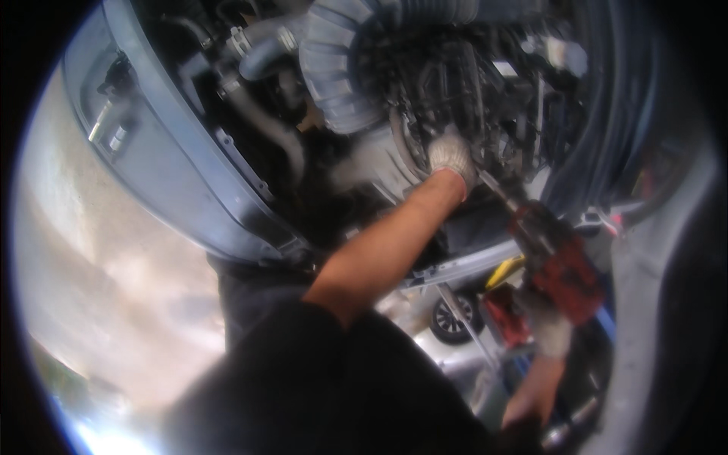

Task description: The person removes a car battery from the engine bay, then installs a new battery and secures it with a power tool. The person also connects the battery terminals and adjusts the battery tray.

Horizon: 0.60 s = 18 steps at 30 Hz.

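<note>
My right hand (547, 327), in a pale knit glove, grips the handle of a red and black cordless impact wrench (565, 277) at the lower right. A long thin extension bar (497, 186) runs from its nose up and left into the engine bay. My left hand (453, 157), also gloved, reaches down among the hoses and wiring beside the bar's far end. It looks closed, but its fingertips are blurred and partly hidden, and I cannot make out what they hold. The bar's tip is hidden among dark engine parts (436, 87).
A thick ribbed grey air duct (337, 68) arches over the far side. The blue-grey body panel (178, 163) borders the left. Below the bay lie a wheel (453, 318) and a yellow piece (504, 271). A pale curved panel (644, 303) rises at the right.
</note>
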{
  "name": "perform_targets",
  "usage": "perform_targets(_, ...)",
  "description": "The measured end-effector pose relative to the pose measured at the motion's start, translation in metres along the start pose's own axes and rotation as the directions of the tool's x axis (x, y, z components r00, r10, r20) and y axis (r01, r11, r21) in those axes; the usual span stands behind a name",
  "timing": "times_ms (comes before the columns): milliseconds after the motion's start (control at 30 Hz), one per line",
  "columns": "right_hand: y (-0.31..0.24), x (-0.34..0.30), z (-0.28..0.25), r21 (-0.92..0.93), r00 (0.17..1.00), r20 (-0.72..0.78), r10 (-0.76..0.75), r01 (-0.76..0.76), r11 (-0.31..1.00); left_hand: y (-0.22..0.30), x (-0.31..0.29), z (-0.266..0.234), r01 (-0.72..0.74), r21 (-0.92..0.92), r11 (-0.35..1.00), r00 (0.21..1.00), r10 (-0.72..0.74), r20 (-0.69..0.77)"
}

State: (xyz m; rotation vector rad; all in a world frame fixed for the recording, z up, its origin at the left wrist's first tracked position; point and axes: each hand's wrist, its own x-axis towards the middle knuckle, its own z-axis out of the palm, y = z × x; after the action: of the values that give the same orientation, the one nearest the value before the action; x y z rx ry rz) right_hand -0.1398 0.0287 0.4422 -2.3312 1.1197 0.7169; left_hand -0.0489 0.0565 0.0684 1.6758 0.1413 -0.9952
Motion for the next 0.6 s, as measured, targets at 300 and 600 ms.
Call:
perform_targets(300,0.021,0.013,-0.021,-0.455,0.970,0.149,-0.194,0.241,0.857,0.048,-0.007,-0.064,-0.126,0.454,0.882,0.977,0.032,0.210)
perform_targets(600,0.009,0.016,-0.020,-0.316,0.971,0.084,-0.225,0.240,0.918,0.027,0.009,-0.050,-0.083,0.439,0.895,0.982,-0.002,0.189)
